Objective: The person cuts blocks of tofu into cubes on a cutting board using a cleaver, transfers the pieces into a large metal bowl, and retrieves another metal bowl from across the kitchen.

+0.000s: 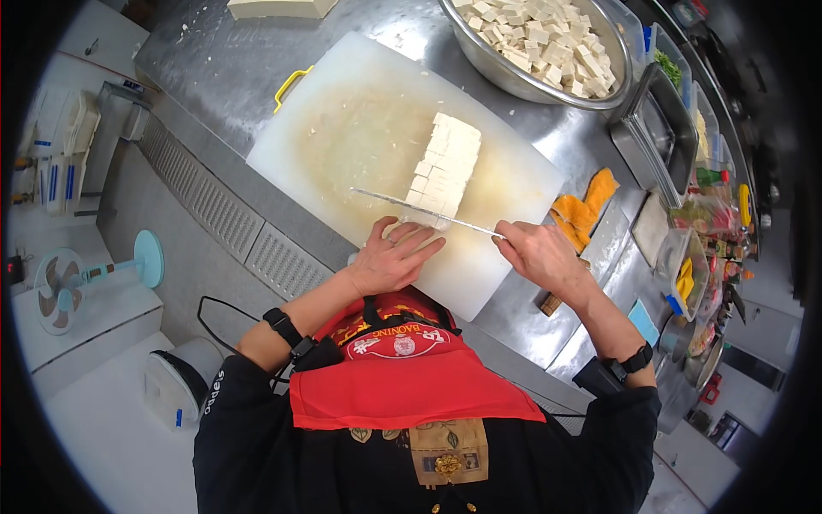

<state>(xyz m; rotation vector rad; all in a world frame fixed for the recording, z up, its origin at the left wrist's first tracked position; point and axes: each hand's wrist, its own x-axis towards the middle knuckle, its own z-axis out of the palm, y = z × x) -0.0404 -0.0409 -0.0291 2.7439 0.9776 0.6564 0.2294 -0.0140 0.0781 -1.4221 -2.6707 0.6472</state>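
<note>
A block of white tofu (pixel 452 152), scored into small cubes over most of its length, lies on the white cutting board (pixel 342 111). My right hand (pixel 541 257) is closed round the handle end of a knife (pixel 402 202). Its blade lies across the near end of the tofu, with the tip pointing left. My left hand (pixel 394 259) is just on the near side of the blade, fingers stretched toward the tofu's near end. Whether those fingertips touch the tofu I cannot tell. The knife's handle is mostly hidden in my right hand.
A steel bowl (pixel 505 81) of tofu cubes stands at the back right, and another tofu block (pixel 282 7) at the back left. An orange cloth (pixel 585 206) lies right of the board. Metal trays (pixel 655 128) and plastic containers line the right side.
</note>
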